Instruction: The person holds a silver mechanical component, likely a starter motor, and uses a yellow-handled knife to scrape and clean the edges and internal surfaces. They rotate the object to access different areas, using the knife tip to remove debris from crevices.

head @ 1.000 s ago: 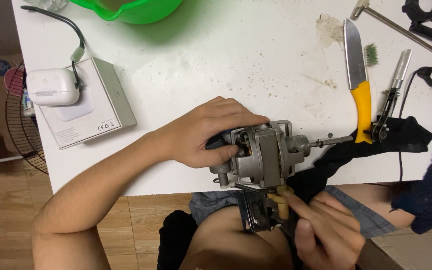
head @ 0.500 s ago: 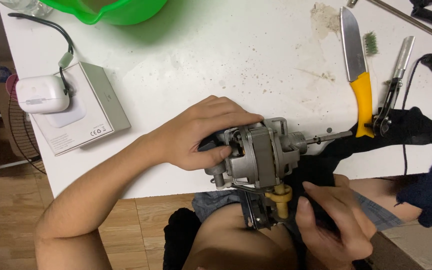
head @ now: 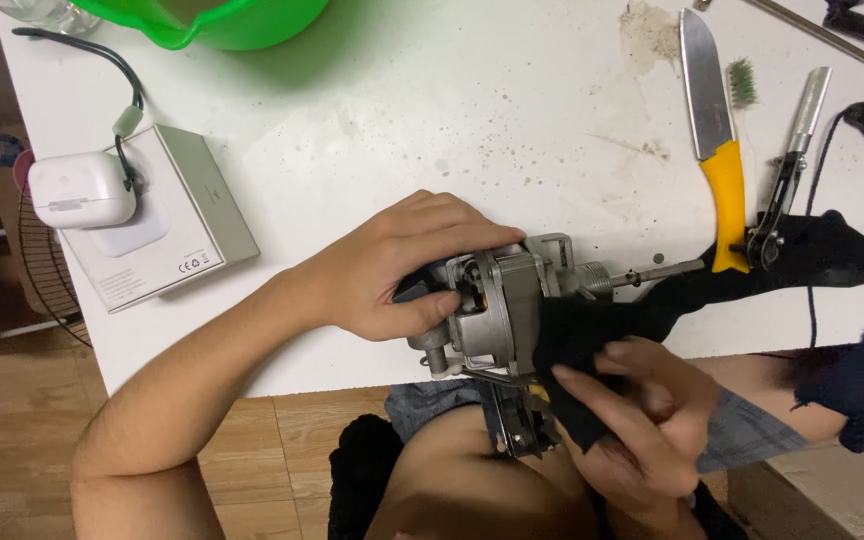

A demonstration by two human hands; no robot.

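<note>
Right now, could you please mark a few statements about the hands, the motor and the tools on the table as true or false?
1. The left hand grips the grey motor. True.
2. The right hand presses a black cloth against the motor. True.
3. The knife has a red handle. False: it is yellow.
4. The green basin sits on the white box. False: a white earbud case does.

The grey metal motor (head: pixel 497 310) lies on its side, its shaft pointing at the yellow-handled knife (head: pixel 714 140). A black cloth (head: pixel 602 330) drapes over its front.
</note>
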